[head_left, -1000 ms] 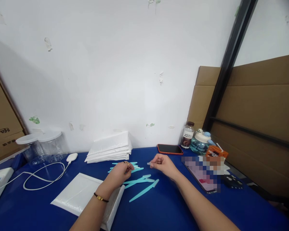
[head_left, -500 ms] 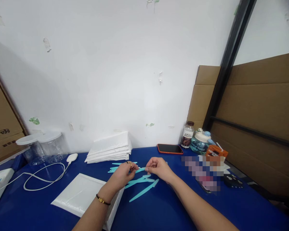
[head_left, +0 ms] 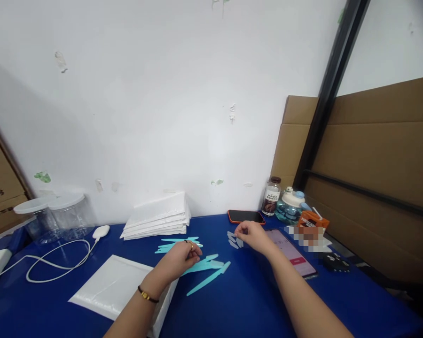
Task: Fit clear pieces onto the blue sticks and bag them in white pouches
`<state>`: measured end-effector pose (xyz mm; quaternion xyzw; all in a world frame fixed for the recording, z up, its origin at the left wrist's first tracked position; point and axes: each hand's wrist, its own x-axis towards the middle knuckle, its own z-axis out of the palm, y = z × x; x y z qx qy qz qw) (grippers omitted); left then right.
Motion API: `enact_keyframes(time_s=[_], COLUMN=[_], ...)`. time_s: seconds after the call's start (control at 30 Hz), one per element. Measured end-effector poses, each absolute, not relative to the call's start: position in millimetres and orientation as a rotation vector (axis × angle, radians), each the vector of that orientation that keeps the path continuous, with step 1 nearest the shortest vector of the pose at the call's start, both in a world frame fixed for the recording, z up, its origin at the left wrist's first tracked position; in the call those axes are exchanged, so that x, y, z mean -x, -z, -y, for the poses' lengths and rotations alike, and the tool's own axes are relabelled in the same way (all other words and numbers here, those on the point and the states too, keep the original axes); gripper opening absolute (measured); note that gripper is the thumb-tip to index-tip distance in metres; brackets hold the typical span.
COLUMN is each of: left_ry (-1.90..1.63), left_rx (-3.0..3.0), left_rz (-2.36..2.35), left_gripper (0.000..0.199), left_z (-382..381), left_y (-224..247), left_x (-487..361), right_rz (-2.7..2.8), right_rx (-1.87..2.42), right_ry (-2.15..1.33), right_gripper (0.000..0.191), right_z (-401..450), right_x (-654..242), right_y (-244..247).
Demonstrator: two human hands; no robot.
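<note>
My left hand [head_left: 181, 259] is curled, palm down, over turquoise eyebrow razors; what its fingers hold, if anything, is hidden. Several razors [head_left: 178, 240] lie bunched just beyond it. Other razors [head_left: 205, 266] overlap at its right, and one razor [head_left: 208, 279] lies slantwise nearest me. My right hand [head_left: 253, 236] is closed in a pinch at a small group of clear plastic blade covers [head_left: 232, 240] on the blue table [head_left: 239, 300]. A cover seems to be between its fingertips.
A white padded mailer [head_left: 113, 286] lies left of the razors, with a stack of mailers [head_left: 157, 218] by the wall. An orange-edged phone [head_left: 246, 216], another phone [head_left: 296, 260], bottles [head_left: 271, 197] and an orange carton [head_left: 312, 225] stand or lie right. A white cable [head_left: 61, 244] loops left.
My hands were together on one razor. The right hand has moved right, away from it, to the clear covers. The left hand stays over the razors.
</note>
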<state>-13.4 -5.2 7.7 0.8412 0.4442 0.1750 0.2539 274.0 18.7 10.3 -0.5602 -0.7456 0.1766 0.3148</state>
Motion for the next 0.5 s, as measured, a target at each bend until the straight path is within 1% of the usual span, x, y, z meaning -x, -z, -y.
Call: enact_keyframes(time_s=[0.13,0.2,0.33,0.5], left_ry=[-0.518,-0.48,-0.394,-0.461], left_rx=[-2.378,-2.412,-2.435,-2.407], left_rz=[-1.501,-1.608,-1.589,-1.672], left_gripper=[0.017,0.017,0.015,0.02], left_z=[-2.5,-4.8,-6.0,-5.0], left_y=[-13.4,-13.1,-9.5,-8.7], left_x=[35.0,42.6,44.8,40.5], right_rz=[2.082,2.104,2.158,2.189], right_rx=[1.711,1.764,1.681,1.645], right_ry=[-0.339,-0.292,-0.289,-0.322], right_gripper=[0.006,0.002,0.004,0.005], right_z=[-18.3,-17.3,-14.5,-11.3], right_x=[-267.6,-260.5,-251.6,-248.4], right_y=[1.4,5.5,4.9,0.7])
